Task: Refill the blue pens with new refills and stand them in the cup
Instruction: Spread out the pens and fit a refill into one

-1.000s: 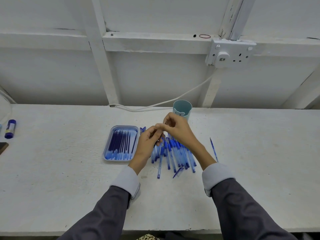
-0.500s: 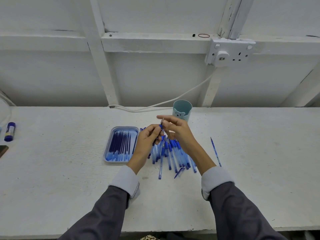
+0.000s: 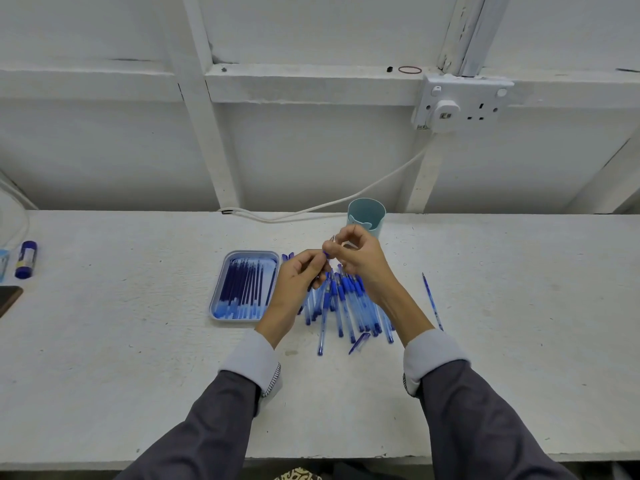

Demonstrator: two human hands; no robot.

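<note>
Both hands meet above a pile of several blue pens (image 3: 346, 306) lying on the white table. My left hand (image 3: 298, 282) grips the barrel of one blue pen (image 3: 313, 287), which slants up toward my right hand (image 3: 360, 261). The right fingers pinch the pen's tip end (image 3: 332, 239) at its top. Left of the hands, a blue tray (image 3: 273, 257) holds several dark blue refills (image 3: 242, 289). The teal cup (image 3: 366, 216) stands behind my right hand with nothing visible in it. One loose refill (image 3: 432, 301) lies to the right, and a pen cap (image 3: 359, 342) lies below the pile.
A white cable (image 3: 311, 209) runs along the back of the table up to a wall socket (image 3: 460, 103). At the far left edge lie a blue glue stick (image 3: 26, 259) and a dark flat object (image 3: 8, 299). The table's front edge (image 3: 311, 460) is near my sleeves.
The hands have lifted a little above the pile. My right fingers have shifted on the top end of the pen held by my left hand.
</note>
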